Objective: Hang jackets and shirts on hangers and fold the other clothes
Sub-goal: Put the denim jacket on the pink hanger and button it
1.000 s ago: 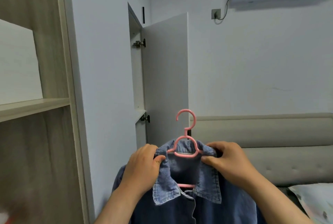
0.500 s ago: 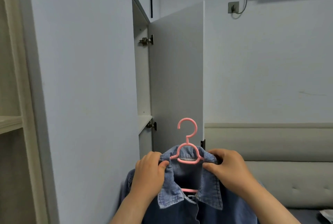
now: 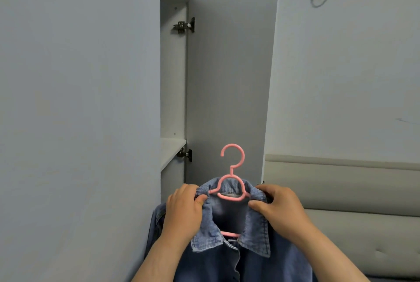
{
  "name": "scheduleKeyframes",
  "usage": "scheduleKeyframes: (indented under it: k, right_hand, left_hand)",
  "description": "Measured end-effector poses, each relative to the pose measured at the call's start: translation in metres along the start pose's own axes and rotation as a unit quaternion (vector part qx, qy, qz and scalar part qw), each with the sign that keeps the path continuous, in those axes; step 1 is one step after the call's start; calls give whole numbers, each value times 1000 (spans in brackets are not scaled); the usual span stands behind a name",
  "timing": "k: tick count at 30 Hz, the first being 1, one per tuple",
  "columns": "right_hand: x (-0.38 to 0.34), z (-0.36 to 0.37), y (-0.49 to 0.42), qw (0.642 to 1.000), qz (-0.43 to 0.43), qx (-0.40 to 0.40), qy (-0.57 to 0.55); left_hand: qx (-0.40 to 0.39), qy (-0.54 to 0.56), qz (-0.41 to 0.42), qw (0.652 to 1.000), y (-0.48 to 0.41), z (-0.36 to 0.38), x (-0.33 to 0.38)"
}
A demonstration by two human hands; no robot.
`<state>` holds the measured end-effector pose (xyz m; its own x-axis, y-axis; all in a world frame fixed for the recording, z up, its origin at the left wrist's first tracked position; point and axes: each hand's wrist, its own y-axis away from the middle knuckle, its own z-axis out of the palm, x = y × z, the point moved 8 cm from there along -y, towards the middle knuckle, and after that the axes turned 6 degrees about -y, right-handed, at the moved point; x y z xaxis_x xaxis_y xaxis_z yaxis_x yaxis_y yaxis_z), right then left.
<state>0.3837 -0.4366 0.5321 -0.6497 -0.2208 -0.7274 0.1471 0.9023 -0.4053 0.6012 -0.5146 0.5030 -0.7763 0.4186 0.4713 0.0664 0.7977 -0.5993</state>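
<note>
A blue denim jacket (image 3: 229, 256) hangs on a pink plastic hanger (image 3: 231, 168) held up in front of me, low in the middle of the view. The hanger's hook stands upright above the collar. My left hand (image 3: 184, 211) grips the left shoulder and collar of the jacket, thumb over the fabric. My right hand (image 3: 277, 206) grips the right shoulder and collar the same way. The jacket's lower part runs out of the frame.
A white wardrobe side panel (image 3: 79, 111) fills the left. Just behind the hanger a wardrobe door (image 3: 229, 77) stands open, with a shelf (image 3: 170, 147) inside the gap. A beige padded headboard (image 3: 354, 191) runs along the right under a white wall.
The view has swung right and closer to the open wardrobe door; the wooden shelves at the left have left the frame. Both hands keep the same hold on the jacket.
</note>
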Motion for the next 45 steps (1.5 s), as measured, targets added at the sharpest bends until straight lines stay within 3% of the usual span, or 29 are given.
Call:
scheduleKeyframes:
  k: [13,27,34,37,42,45]
  right_hand:
    - [75,40,-116,998,-23,-52,16]
    - [113,92,-152,992,37,-76,93]
    - [145,116,-163,990,49,-88,101]
    - [164,135,-165,988,59,-99,98]
    - [179,163,-171,987,73,-114,85]
    - [180,177,-181,986,68,-121,88]
  left_hand:
    - [-1,-24,-16,1000,-86,91,-36]
    - [-31,18,-75,997,-101,169,-100]
    - [-48,150,-171,973,-99,203,-140]
    - [-24,156,-225,961,-102,211,-168]
    - [28,109,-251,961,-110,206,-196]
    - [12,-83,-172,982,-117,203,-202]
